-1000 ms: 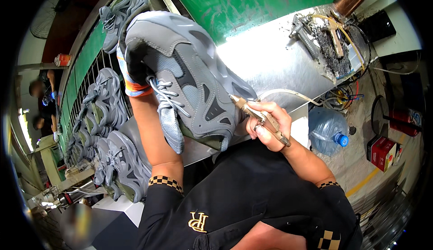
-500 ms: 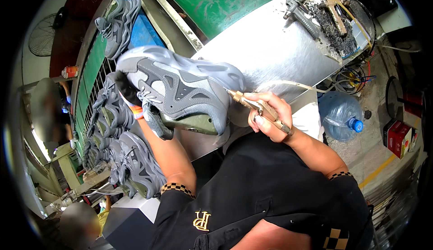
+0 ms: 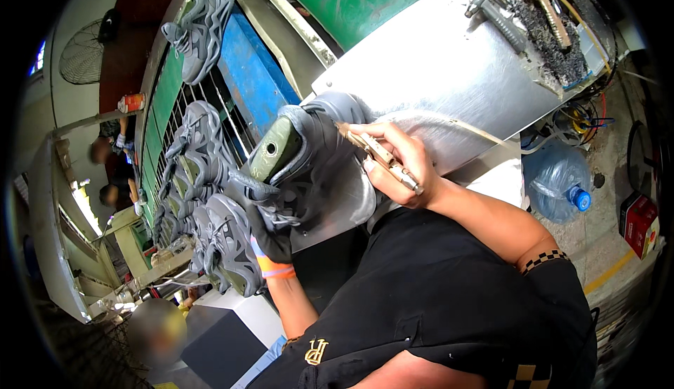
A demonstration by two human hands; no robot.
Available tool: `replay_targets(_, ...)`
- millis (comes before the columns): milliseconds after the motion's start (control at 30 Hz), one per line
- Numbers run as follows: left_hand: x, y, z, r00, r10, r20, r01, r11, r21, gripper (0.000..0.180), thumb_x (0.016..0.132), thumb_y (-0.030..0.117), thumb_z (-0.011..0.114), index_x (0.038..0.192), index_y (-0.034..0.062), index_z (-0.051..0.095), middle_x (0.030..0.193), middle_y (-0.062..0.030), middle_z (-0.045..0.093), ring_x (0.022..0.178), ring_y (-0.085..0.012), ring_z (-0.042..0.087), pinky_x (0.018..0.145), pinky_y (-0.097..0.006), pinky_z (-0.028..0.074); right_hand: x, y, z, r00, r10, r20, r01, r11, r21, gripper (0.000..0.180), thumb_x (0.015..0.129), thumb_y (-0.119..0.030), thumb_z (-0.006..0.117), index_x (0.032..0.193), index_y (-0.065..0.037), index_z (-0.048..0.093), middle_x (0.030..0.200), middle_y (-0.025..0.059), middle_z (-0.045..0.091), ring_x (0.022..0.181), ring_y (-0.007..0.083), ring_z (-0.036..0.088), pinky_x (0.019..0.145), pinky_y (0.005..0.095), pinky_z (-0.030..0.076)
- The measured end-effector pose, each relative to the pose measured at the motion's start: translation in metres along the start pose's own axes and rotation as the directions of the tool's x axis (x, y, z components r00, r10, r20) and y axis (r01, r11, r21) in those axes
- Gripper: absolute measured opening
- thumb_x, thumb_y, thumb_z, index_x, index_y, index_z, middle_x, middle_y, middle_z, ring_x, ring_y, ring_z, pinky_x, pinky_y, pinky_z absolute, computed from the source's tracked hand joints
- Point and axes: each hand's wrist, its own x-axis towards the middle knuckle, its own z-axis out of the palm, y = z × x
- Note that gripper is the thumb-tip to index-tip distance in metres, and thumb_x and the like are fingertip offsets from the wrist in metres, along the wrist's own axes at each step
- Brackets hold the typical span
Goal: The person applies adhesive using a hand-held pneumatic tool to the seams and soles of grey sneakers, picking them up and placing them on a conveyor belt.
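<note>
Now the grey shoe has been turned (opening upward) in the gloved left hand, while the right hand is kept closed on the spray tool, so another side is exposed.

Shoe sits over the near edge of the counter, between my hands: left hand below it, right hand at its right with the spray tool. Rack of shoes lies left. Water bottle on the floor, right of the counter.
</note>
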Motion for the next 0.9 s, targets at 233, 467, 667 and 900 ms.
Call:
replay_targets(233,-0.077,-0.013,0.031,0.966,-0.237,-0.104,0.259,0.869,0.422,0.068,0.094,0.062,0.035,0.128,0.0053,0.052,0.112,-0.0092,0.064,0.096,-0.0249,0.064,0.072,-0.037,0.057,-0.007,-0.007,-0.001,0.997,0.079,0.016,-0.078,0.996,-0.052,0.044,0.082,-0.005,0.055,0.124,0.005,0.05,0.085,0.0119,0.064,0.072,0.0098,0.06,0.064,0.0254,0.049)
replay_targets(467,-0.088,-0.019,0.043,0.909,-0.412,0.064,0.364,0.86,0.356,0.078,0.094,0.066,0.03,0.122,-0.002,0.054,0.107,-0.0156,0.065,0.089,-0.0289,0.067,0.069,-0.033,0.057,-0.01,-0.007,-0.001,0.995,0.1,0.007,-0.099,0.993,-0.063,0.043,0.082,-0.005,0.055,0.124,0.003,0.05,0.078,0.0099,0.064,0.064,0.0081,0.058,0.058,0.0243,0.046)
replay_targets(667,-0.085,-0.024,0.047,0.88,-0.456,0.133,0.407,0.869,0.282,0.077,0.096,0.06,0.03,0.131,-0.0066,0.045,0.118,-0.0227,0.06,0.091,-0.0323,0.068,0.071,-0.035,0.059,-0.015,-0.006,0.0,0.995,0.103,-0.002,-0.103,0.988,-0.116,0.043,0.082,-0.006,0.055,0.123,0.003,0.051,0.073,0.0081,0.063,0.06,0.0066,0.056,0.054,0.0242,0.044)
replay_targets(900,-0.084,-0.032,0.048,0.844,-0.488,0.224,0.449,0.87,0.203,0.076,0.097,0.058,0.032,0.134,-0.0082,0.041,0.123,-0.0246,0.058,0.091,-0.0343,0.068,0.072,-0.037,0.059,-0.024,-0.003,0.005,0.998,0.066,-0.016,-0.067,0.995,-0.068,0.044,0.082,-0.006,0.055,0.124,0.003,0.05,0.081,0.0106,0.064,0.066,0.0089,0.059,0.059,0.0244,0.046)
